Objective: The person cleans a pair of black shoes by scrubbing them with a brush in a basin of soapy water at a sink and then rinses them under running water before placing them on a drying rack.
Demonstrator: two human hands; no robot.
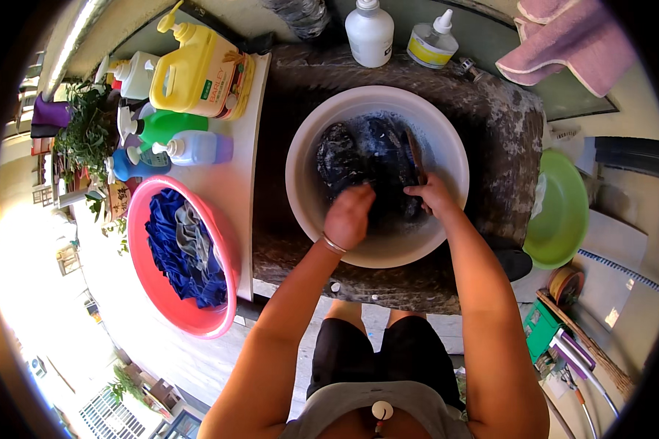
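A large whitish basin holds soaked dark clothing in sudsy water. My left hand, a bracelet on its wrist, is closed at the near left side of the basin, its curled fingers gripping the dark cloth. On the right side of the basin, my right hand is closed around the near end of a long, narrow brown brush. The brush lies against the cloth, and its bristles are not visible. Folds of cloth and the basin's shade hide part of my fingertips.
The basin stands on a dark, rough slab. Left of it, a pink basin of blue and grey clothes sits beside several bottles and a yellow pump jug. A white bottle and a clear bottle stand behind; a green basin is right.
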